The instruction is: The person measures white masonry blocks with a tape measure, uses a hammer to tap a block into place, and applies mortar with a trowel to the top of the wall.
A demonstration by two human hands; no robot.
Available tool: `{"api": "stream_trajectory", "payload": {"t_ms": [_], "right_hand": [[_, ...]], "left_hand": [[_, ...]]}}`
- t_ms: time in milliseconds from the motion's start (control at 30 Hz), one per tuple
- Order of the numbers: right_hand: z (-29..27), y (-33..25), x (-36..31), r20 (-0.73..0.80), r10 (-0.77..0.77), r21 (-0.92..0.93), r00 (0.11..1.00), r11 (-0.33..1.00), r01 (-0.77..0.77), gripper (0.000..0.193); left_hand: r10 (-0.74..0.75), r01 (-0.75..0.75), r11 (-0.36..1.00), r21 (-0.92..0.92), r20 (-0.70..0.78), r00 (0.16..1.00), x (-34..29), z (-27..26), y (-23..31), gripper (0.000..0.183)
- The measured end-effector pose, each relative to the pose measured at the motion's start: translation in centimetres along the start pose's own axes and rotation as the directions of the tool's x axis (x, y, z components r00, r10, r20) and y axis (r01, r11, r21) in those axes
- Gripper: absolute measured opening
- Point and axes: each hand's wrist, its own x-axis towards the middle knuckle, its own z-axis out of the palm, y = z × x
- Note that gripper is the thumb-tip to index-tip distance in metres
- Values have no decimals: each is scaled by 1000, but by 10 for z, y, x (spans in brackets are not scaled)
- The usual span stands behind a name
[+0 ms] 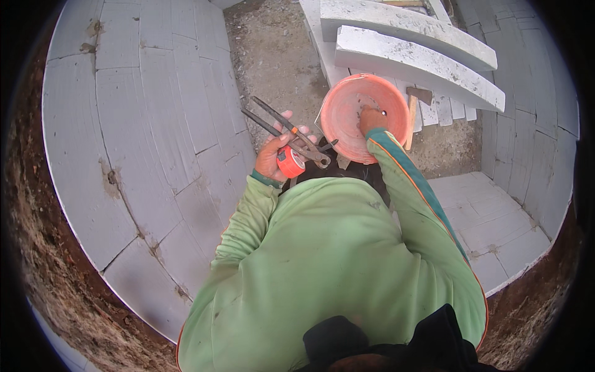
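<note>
My left hand is closed around end-cutting pincers and a small orange-red round case that looks like a tape measure. The pincers' dark handles point away to the upper left, and their jaws lie toward my body. My right hand reaches down inside an orange-red bucket with a thin wire handle. Its fingers are curled, and a small pale spot shows beside them; what they hold cannot be made out. Dark bits lie on the bucket's bottom.
Beside the bucket on the right is a wooden-handled tool with a dark metal head. Long white blocks lie stacked beyond it. Grey block walls stand at left and right; the ground between is rough and dusty.
</note>
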Motion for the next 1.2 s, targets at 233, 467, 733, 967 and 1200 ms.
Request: {"api": "stream_trajectory", "payload": {"t_ms": [233,467,733,967,1200], "right_hand": [[14,-14,16,-21,-123,-141,992,983,119,21],[3,-20,1,-12,-107,-147,994,984,104,20],[-28,24,-31,169,-332,985,928,42,-165,17],[-80,17,-105,211,-260,919,942,-275,-282,12],[-88,18,-135,180,-171,964,969,226,-139,27]], "left_hand": [[224,-229,973,-36,-111,968,-28,-14,7,56],[286,-278,951,136,-46,957,-32,-1,15,59],[550,-347,719,603,-187,814,-39,4,8,57],[453,-166,694,700,-246,857,-38,-9,22,59],[166,-276,783,558,239,957,-40,10,42,68]]}}
